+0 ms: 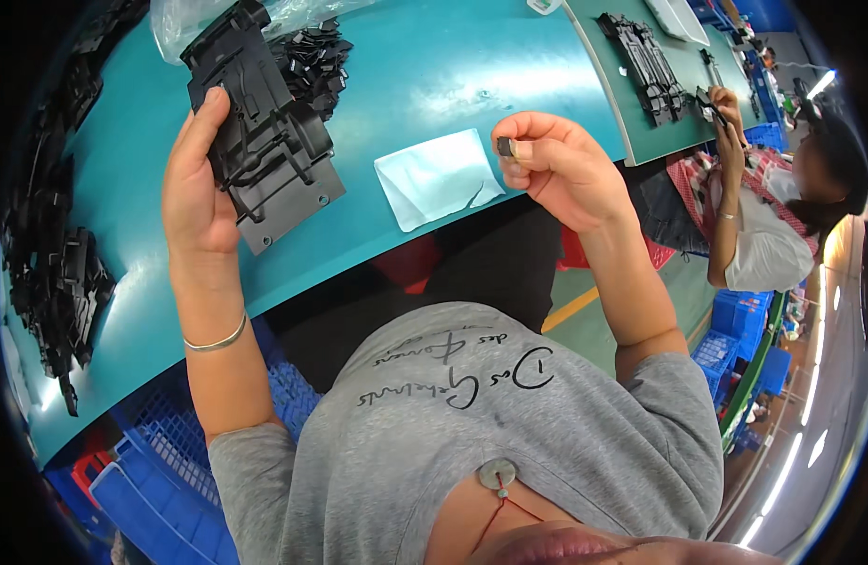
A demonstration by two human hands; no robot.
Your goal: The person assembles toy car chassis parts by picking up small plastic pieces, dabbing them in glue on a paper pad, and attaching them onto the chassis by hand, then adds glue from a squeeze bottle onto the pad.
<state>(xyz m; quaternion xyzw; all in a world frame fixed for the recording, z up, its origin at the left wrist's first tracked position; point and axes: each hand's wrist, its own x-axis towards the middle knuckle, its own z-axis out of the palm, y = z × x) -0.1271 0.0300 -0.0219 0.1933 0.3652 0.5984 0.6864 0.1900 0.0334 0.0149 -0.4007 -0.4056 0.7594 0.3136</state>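
A teal worktable [406, 80] spans the upper left of a workshop, with a second, green table [599, 56] at one o'clock and one co-worker [768, 217] seated between two and three, both hands on a dark part. Around the centre of the view two bare hands work, each with one thing. The left hand [199, 198], at ten o'clock, clasps one large black plastic assembly [265, 141], tilted above the table toward eleven — its thumb lies across the near edge, while the other fingers are mostly hidden underneath. The right hand [575, 179], between one and two o'clock, pinches one small black piece [506, 147] between thumb and index finger, the rest curled in; the two items are well apart. One pale sheet [434, 184] lies at twelve, between the hands. Behind the assembly, at eleven, sits one heap of small black parts [316, 66] — too many to count — near one clear plastic bag [175, 28]; another black pile [53, 245] stretches along nine o'clock.
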